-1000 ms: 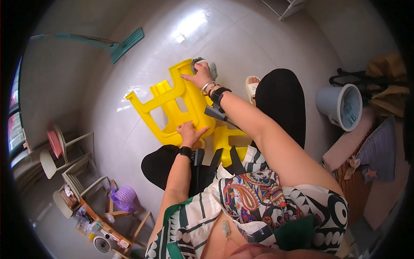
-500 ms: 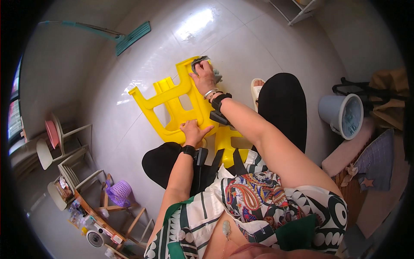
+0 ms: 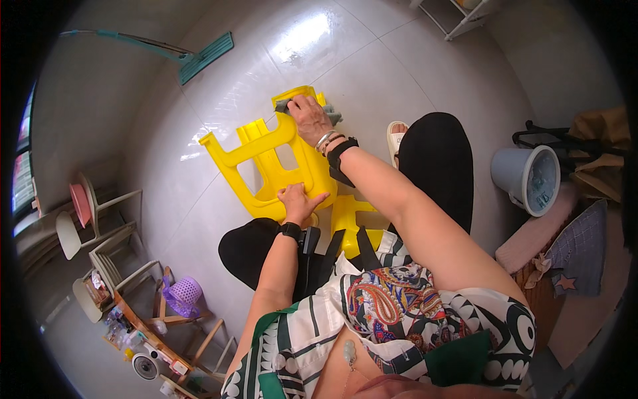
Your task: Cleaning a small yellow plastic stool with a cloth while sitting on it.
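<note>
A yellow plastic stool (image 3: 259, 143) lies tipped over on the floor in front of me, its legs pointing away. My left hand (image 3: 299, 201) grips the stool's near part, thumb stretched to the right and fingers bent over the plastic. Farther out, my right hand (image 3: 310, 120) is closed on a grey cloth (image 3: 284, 106) and presses it against the right-hand leg. Part of the cloth sticks out on the right side of that hand. More yellow plastic (image 3: 345, 223) shows between my knees; whether it belongs to the same stool I cannot tell.
A teal flat mop (image 3: 206, 58) leans at the far left. On the right stands a grey bucket (image 3: 508, 169) beside a pink cushioned seat (image 3: 531, 229). Chairs (image 3: 116, 256), a purple basket (image 3: 185, 296) and a cluttered wooden table (image 3: 146, 339) fill the lower left. A white rack (image 3: 458, 26) stands far right.
My right hand has slid the cloth from the leg's end a little toward me and to the left, its back turning upward. The left hand and the stool have stayed in place.
</note>
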`<state>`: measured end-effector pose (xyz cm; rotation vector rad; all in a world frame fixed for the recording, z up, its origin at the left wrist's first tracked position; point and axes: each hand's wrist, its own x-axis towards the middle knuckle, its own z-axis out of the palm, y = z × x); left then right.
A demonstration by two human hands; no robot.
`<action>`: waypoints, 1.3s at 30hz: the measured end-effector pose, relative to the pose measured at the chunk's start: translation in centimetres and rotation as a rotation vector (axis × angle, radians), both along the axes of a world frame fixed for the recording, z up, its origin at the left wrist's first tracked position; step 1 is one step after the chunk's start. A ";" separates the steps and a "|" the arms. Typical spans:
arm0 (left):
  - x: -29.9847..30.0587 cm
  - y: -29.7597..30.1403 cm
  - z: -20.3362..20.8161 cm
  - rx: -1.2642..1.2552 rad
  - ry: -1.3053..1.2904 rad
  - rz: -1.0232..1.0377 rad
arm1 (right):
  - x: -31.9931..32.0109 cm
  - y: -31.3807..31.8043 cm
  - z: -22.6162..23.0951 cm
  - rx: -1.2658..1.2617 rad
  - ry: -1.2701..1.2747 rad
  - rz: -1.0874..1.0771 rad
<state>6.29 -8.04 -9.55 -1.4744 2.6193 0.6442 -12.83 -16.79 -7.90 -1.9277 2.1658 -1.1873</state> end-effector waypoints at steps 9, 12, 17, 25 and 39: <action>0.4 -0.3 -0.3 -0.001 -0.017 0.000 | 0.0 1.6 -0.9 -0.005 -0.418 0.058; 0.4 -0.3 -0.1 0.032 -0.013 0.014 | 0.0 0.3 -0.3 0.064 -0.518 -0.133; 0.4 -0.1 -0.1 0.003 0.007 0.014 | -2.1 -1.8 0.0 0.031 -0.480 -0.079; 0.2 0.3 0.2 0.016 0.026 0.019 | -3.8 -2.2 1.4 0.323 -0.387 0.020; -0.1 0.4 0.5 0.009 0.013 0.003 | -2.4 -2.4 -0.3 0.219 -0.345 -0.066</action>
